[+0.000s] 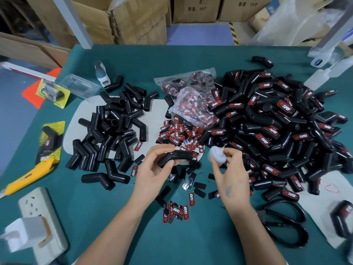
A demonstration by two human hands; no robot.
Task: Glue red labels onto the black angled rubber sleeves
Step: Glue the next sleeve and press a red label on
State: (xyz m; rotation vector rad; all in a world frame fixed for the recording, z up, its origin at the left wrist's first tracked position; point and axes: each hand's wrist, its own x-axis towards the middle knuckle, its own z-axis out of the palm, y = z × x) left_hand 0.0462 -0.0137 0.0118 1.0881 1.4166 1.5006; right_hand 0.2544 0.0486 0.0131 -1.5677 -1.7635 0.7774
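Note:
My left hand (154, 169) grips a black angled rubber sleeve (176, 156) just above the green table. My right hand (230, 173) holds a small translucent glue bottle (216, 154), its nozzle pointing up and right. A heap of plain black sleeves (112, 131) lies to the left. A large heap of sleeves with red labels (277, 127) fills the right. Loose red labels (179, 133) are scattered beyond my hands, more red labels (176, 210) lie near my forearms, and a clear bag of labels (191, 104) sits behind.
A yellow utility knife (28, 176) and a white power strip (38, 222) lie at the left edge. Black scissors (286, 224) rest at the right front. Packaged sleeves (50, 142) are at the left, cardboard boxes (133, 18) behind the table.

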